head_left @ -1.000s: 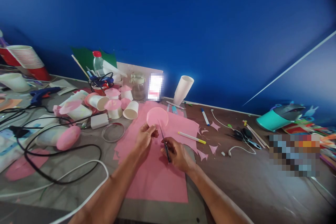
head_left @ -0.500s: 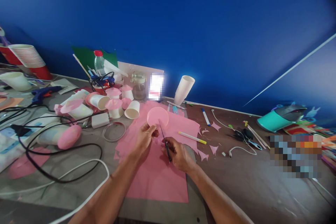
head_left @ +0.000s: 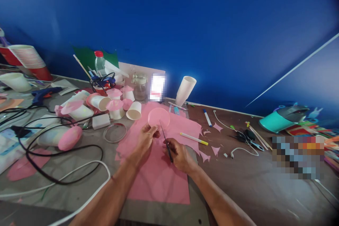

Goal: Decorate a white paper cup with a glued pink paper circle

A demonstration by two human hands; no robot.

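I have the pink disc (head_left: 160,116) up in front of me, above the pink sheets (head_left: 159,183), and I take it as the centre of my clock. My left hand (head_left: 148,137) comes in at seven o'clock, thumb and fingers pinching the disc by its lower edge. My right hand (head_left: 177,153), at five, is curled round the handles of the scissors (head_left: 164,137); the blades slant up toward eleven, the tip over the disc's lower part (whether they bite into it, I can't tell). The yellow-capped pen (head_left: 194,138) lies at four on the sheets, with pink scraps (head_left: 215,151) farther out that way on the brown part of the counter (head_left: 238,190). The blue marker (head_left: 207,118) is at three, and a leaning stack of cups (head_left: 185,90) stands at two. A jar (head_left: 140,90) sits between ten and eleven, and a loose cup (head_left: 134,111) lies on its side at nine, near the disc. Well out past it, also around nine, is the blue glue gun (head_left: 42,94).
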